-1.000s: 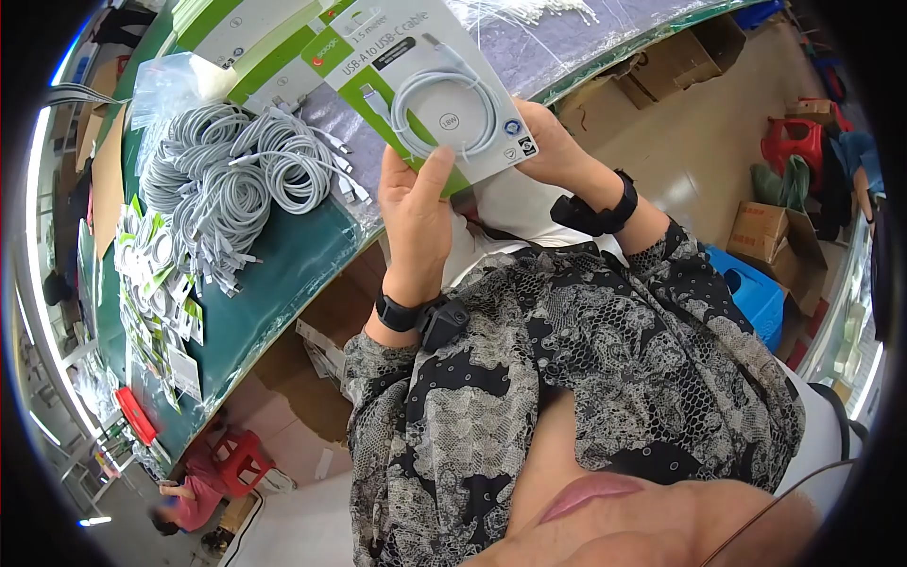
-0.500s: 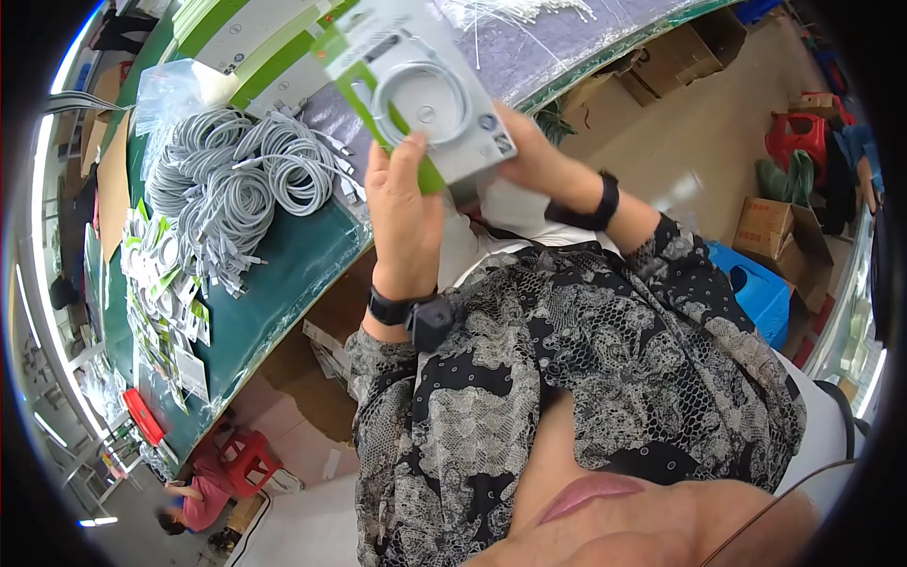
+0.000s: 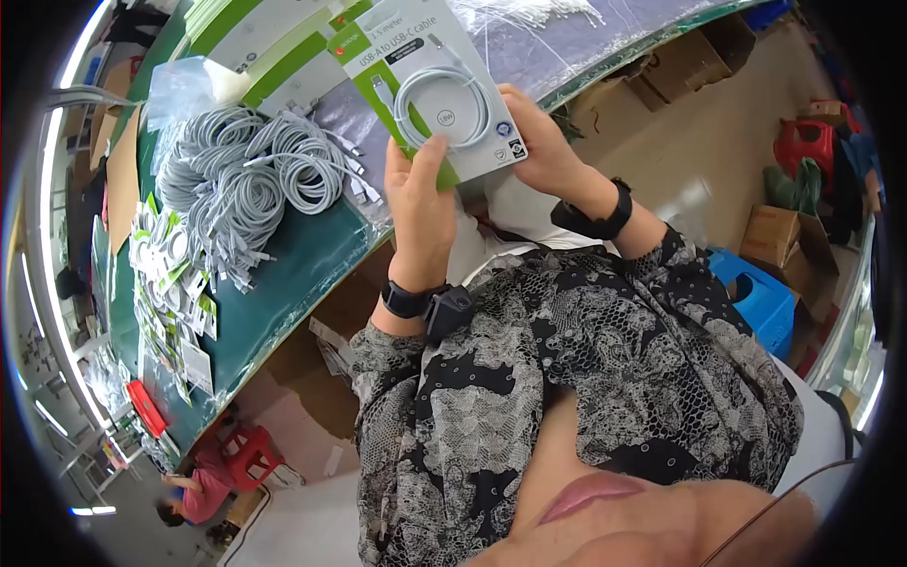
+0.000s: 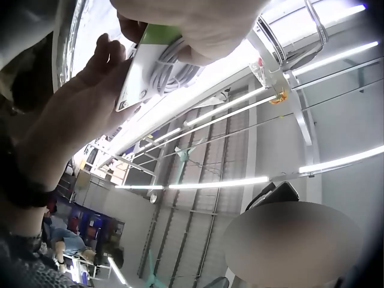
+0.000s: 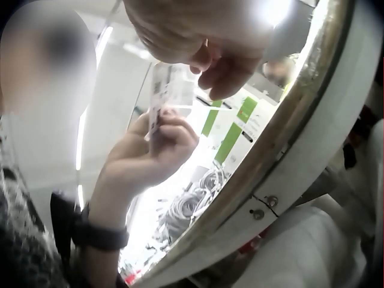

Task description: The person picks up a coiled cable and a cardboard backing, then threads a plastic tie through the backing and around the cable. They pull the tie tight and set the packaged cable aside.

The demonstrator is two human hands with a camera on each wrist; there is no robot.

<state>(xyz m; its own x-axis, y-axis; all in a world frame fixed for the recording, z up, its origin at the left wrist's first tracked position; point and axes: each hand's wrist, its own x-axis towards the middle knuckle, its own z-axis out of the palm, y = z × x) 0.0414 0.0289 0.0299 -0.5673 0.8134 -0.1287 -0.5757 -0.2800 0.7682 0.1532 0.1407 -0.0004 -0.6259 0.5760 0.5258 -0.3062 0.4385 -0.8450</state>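
A boxed USB-A to USB-C cable pack (image 3: 491, 156) is held up in front of the body, printed face to the head camera. Its coiled white cable (image 3: 402, 111) shows through the front. My left hand (image 3: 422, 213) grips the lower left corner, thumb on the front and fingers behind. At the lower right edge, my right hand (image 3: 546, 151) holds the pack, its fingertips partly hidden behind it. The right wrist view shows the pack (image 5: 172, 84) nearly edge-on between both hands. In the left wrist view, my left hand (image 4: 198, 21) covers part of the coil.
A heap of coiled grey-white cables (image 3: 222, 180) lies on the green table (image 3: 293, 255) to the left. Beside it are small green-and-white packets (image 3: 170, 265). Larger green-and-white boxes (image 3: 293, 71) and a plastic bag (image 3: 184, 90) lie behind. White ties (image 3: 529, 11) are at the back.
The pack swung left and blurred half a second ago, then came back right and steadied. Both hands moved along with it and kept their hold.
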